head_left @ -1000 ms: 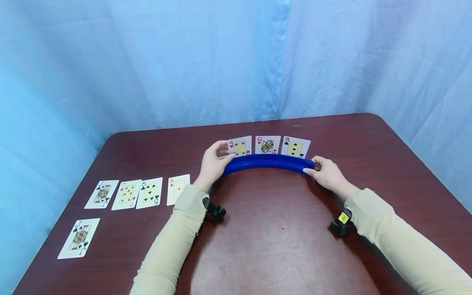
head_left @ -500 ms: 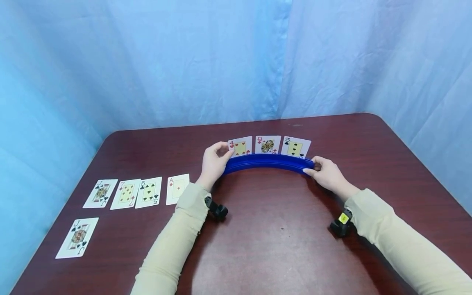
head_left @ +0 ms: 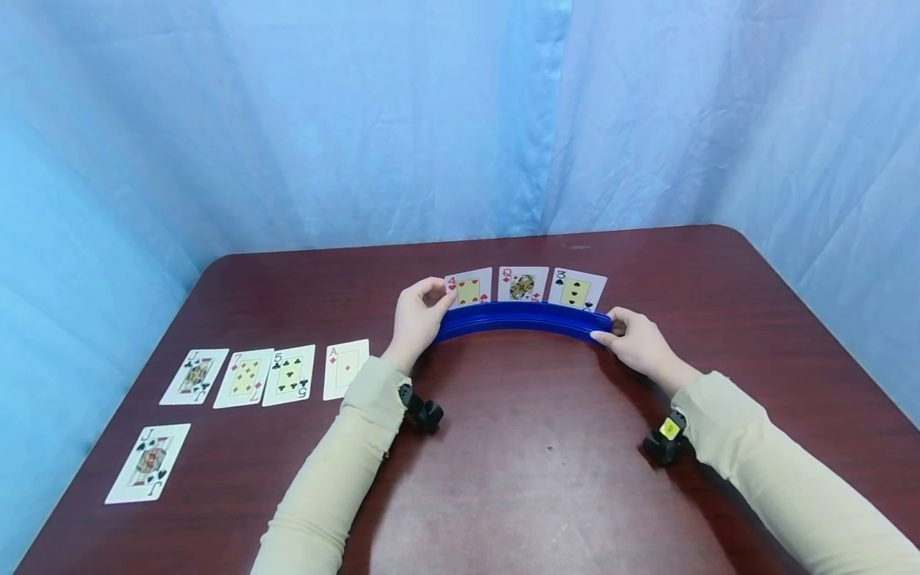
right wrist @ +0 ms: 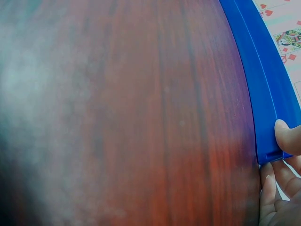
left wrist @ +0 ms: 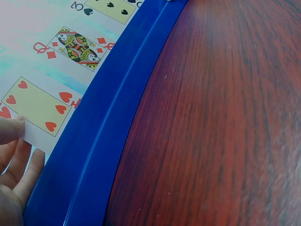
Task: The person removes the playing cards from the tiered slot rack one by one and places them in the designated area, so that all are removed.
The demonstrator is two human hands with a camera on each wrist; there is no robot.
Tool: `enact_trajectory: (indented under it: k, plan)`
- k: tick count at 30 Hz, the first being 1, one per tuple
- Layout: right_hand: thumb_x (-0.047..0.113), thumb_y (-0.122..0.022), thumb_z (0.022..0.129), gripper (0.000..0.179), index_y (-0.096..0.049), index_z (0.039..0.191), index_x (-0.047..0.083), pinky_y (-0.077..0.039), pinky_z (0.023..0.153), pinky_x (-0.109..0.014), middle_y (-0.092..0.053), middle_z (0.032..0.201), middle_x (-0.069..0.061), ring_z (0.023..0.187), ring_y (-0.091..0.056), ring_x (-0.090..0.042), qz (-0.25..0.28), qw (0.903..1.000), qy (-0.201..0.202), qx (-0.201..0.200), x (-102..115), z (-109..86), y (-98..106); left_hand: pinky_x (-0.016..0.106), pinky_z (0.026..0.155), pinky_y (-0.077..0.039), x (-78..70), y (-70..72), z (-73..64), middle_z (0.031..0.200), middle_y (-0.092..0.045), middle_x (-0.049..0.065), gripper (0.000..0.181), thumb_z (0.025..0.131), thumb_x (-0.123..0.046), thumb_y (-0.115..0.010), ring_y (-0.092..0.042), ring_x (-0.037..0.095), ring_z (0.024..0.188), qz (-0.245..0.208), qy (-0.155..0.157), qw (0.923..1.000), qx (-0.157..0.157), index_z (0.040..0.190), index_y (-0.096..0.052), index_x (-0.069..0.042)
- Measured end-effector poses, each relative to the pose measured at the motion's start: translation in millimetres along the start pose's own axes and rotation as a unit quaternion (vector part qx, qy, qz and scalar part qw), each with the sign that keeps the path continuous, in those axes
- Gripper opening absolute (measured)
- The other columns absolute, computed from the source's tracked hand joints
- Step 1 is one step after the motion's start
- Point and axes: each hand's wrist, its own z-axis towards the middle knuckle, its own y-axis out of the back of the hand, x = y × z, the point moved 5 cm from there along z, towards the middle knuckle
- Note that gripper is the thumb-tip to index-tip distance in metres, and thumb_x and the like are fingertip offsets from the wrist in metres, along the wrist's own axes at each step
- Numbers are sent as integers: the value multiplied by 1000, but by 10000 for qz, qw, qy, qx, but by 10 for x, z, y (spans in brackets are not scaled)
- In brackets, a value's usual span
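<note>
A curved blue card holder (head_left: 525,315) lies across the middle of the table, with three playing cards upright in its slot. From left to right they are the four of hearts (head_left: 469,289), the queen of diamonds (head_left: 522,285) and the three of spades (head_left: 577,291). My left hand (head_left: 418,321) pinches the left edge of the four of hearts, its thumb (left wrist: 11,129) on the face and the other fingers behind. At the holder's right end, my right hand (head_left: 638,339) grips it, with the thumb (right wrist: 288,136) on top and the fingers around the end.
Face up on the left lie the jack of clubs (head_left: 194,377), seven of diamonds (head_left: 244,378), five of clubs (head_left: 289,375) and ace of diamonds (head_left: 345,370). The jack of spades (head_left: 148,463) lies nearer the front. Blue curtains (head_left: 388,120) hang behind the dark wooden table (head_left: 503,479).
My left thumb has risen slightly from the holder's rim onto the four of hearts, and that hand has shifted a little right. The right hand keeps its grip on the holder.
</note>
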Motion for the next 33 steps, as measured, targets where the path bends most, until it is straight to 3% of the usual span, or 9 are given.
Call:
enact_trajectory:
  k: [6,20,25,30,33]
  plan:
    - [18,-60,93,20,-52,95,0,-41,75,-38,-64,101,-26,84,-55,-30,-23,10000,2,-10,8,0,1,36,83,-51,-1,18,-11,96,-68,16,15,89,-13,-65,-59,26,87,-26,-4,10000,-71,98,-68,-1]
    - [18,-60,93,20,-52,96,0,-42,76,-39,-64,104,-27,85,-56,-31,24,10000,0,5,3,20,-13,29,76,-50,-48,124,4,94,-67,18,14,88,-11,-66,-60,26,86,-317,87,9974,-636,96,-67,1]
    - [18,-60,93,20,-52,96,0,-41,75,-38,-64,103,-26,85,-56,-31,27,10000,7,6,2,29,-22,24,73,-49,-64,154,-17,93,-67,18,14,88,-10,-66,-61,25,85,-410,111,9973,-605,96,-67,1]
    - [18,-60,93,20,-52,96,0,-41,75,-38,-65,102,-26,84,-55,-30,38,10000,-12,12,14,9,-17,33,82,-50,-67,201,-62,96,-68,17,16,89,-12,-65,-61,25,87,-285,136,9983,-498,98,-68,0]
    - [18,-60,93,20,-52,95,0,-41,74,-37,-65,99,-24,83,-54,-30,32,10000,-49,-7,11,-5,-8,32,81,-49,-74,241,-92,97,-68,17,17,89,-14,-66,-61,25,87,-221,99,9988,-432,99,-68,0]
